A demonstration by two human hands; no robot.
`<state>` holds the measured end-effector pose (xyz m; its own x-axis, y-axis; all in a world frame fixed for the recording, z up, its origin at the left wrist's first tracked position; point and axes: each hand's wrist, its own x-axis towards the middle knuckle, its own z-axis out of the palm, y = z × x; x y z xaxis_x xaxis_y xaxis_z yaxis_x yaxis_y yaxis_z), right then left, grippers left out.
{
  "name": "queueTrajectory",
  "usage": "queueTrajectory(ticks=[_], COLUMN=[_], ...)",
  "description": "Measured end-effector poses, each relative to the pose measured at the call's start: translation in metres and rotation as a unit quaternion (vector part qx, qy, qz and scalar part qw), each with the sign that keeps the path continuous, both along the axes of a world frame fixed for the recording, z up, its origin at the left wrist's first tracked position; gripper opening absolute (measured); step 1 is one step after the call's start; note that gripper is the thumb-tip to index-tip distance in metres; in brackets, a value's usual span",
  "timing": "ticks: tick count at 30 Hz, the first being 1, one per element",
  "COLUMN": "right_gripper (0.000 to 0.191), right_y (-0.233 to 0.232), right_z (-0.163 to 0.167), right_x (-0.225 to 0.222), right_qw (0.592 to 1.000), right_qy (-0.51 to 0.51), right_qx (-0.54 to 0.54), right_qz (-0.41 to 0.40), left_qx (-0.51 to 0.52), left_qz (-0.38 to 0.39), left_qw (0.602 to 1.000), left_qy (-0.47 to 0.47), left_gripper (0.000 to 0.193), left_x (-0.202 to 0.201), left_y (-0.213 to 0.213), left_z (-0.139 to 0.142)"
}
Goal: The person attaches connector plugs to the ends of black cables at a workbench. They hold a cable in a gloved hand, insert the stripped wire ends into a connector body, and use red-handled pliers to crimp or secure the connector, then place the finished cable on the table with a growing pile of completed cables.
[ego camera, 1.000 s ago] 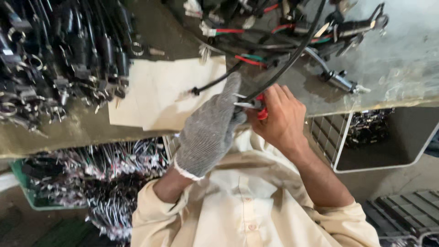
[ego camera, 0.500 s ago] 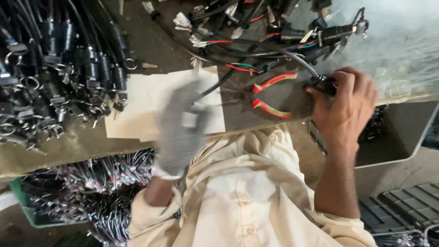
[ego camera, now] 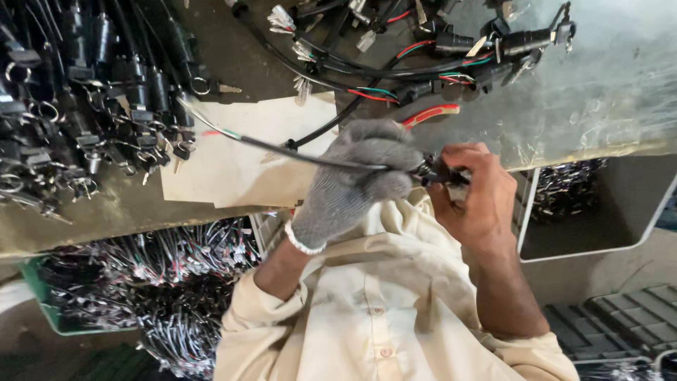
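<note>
A view from above looks down on a person in a cream shirt working at the near edge of a worn metal table (ego camera: 599, 92). At far left a dense heap of black lock parts with keys and rings (ego camera: 92, 120) covers the table, leaving little open surface there. Below the table edge on that side, a green bin (ego camera: 49, 317) holds a tangle of thin wires. Just right of the heap lies a flat sheet of plain beige card (ego camera: 233, 162), mostly bare; it is the clearest patch of table near the hands.

At the middle, the left hand (ego camera: 360, 180), in a grey knitted glove, has its grip closed around a thin black cable (ego camera: 282, 149) that runs leftward across the card. Touching it on the right, the bare right hand (ego camera: 479, 201) has its grip clamped on a small black connector (ego camera: 441, 173) at the cable's end, pinched between thumb and fingers. Both hands hover just in front of the table edge, over the person's chest.

Behind the hands, a bundle of black cables with red and green wires (ego camera: 395, 77) sprawls across the table, and red-handled pliers (ego camera: 430, 114) lie just beyond the glove. To the right the table surface is bare and scratched. Below it at far right sits a white-rimmed tray (ego camera: 525, 212) holding more wires.
</note>
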<state>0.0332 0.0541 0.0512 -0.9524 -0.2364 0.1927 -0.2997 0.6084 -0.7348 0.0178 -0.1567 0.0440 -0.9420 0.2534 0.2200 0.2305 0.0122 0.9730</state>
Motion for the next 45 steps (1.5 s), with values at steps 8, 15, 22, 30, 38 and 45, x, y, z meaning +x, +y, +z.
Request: queueTrajectory(ticks=[8,15,22,30,38,45], right_gripper=[0.041,0.035,0.036,0.035,0.037,0.038], right_y=[-0.003,-0.008,-0.011,-0.014,-0.017,-0.021], right_z=[-0.015,-0.017,-0.013,-0.010,-0.017,-0.015], right_x=[0.001,-0.003,-0.004,-0.005,0.002,0.008], right_qw=[0.987,0.993,0.992,0.990,0.986,0.985], right_qy=[-0.076,0.015,-0.011,0.004,-0.018,-0.067], right_qx=[-0.095,-0.080,-0.073,-0.089,-0.120,-0.140], right_qz=[0.100,0.085,0.101,0.111,0.114,0.079], left_qx=[0.139,0.094,-0.113,-0.032,-0.036,-0.118], left_qz=[0.038,0.043,0.078,0.039,-0.026,0.065], left_qw=[0.977,0.983,0.990,0.994,0.998,0.985], left_qy=[-0.154,-0.149,-0.015,-0.097,-0.052,-0.106], left_gripper=[0.034,0.033,0.032,0.028,0.024,0.054], left_x=[0.031,0.036,0.023,0.018,0.004,0.004], left_y=[0.000,0.003,-0.002,-0.009,-0.018,-0.018], left_z=[-0.010,-0.002,0.005,0.013,0.020,0.026])
